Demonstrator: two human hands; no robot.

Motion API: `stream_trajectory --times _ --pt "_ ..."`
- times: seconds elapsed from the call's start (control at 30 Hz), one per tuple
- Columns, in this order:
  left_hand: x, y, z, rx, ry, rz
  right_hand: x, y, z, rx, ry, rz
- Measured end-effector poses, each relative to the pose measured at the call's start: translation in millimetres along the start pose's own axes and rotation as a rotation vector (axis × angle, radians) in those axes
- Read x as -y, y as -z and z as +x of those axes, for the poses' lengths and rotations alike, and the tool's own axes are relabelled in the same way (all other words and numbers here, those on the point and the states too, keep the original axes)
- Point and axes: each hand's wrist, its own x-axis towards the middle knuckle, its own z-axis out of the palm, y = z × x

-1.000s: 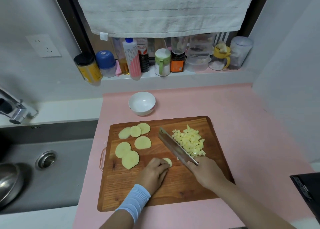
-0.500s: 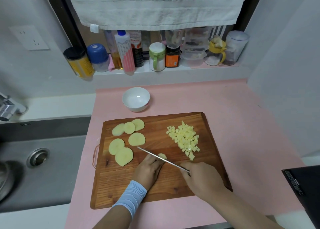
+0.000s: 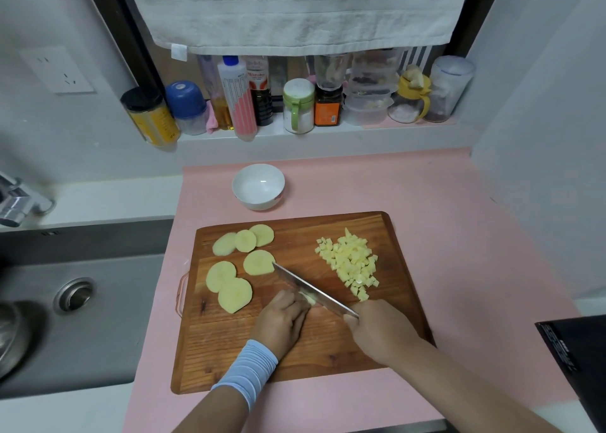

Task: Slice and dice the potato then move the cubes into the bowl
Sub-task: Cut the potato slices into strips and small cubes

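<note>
Gripping knife (image 3: 311, 290) with right hand (image 3: 380, 331), pinning potato piece (image 3: 308, 299) under curled left hand (image 3: 282, 321); tip at slice (image 3: 259, 262) edge, cubes (image 3: 352, 263) heaped right.

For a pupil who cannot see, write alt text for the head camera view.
On a cutting board, a person's right hand holds a knife against a potato piece steadied by the left hand. Six round slices lie left, a pile of cubes right; an empty white bowl stands behind.

Bare cutting board (image 3: 295, 232) strip between potato slices (image 3: 244, 240) and cubes (image 3: 352, 262)
</note>
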Motion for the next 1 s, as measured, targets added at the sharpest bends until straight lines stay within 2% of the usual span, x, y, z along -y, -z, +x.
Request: stream_trajectory --times 0.2,0.43,0.57,1.0 --pt "-3.3 -1.4 -2.9 -0.002 0.023 0.024 0.2 -3.1 1.9 -0.013 -0.001 0.0" --pt "-7.8 1.2 -1.6 -0.042 0.018 0.032 -0.1 -8.6 -11.1 -0.117 0.121 -0.07" --pt "-7.8 0.6 -2.6 -0.071 -0.001 0.056 -0.5 -7.9 -20.9 -0.113 0.156 -0.067" --pt "-4.0 0.1 -4.0 -0.046 0.032 0.004 4.3 -7.2 -9.9 -0.007 0.011 -0.029"
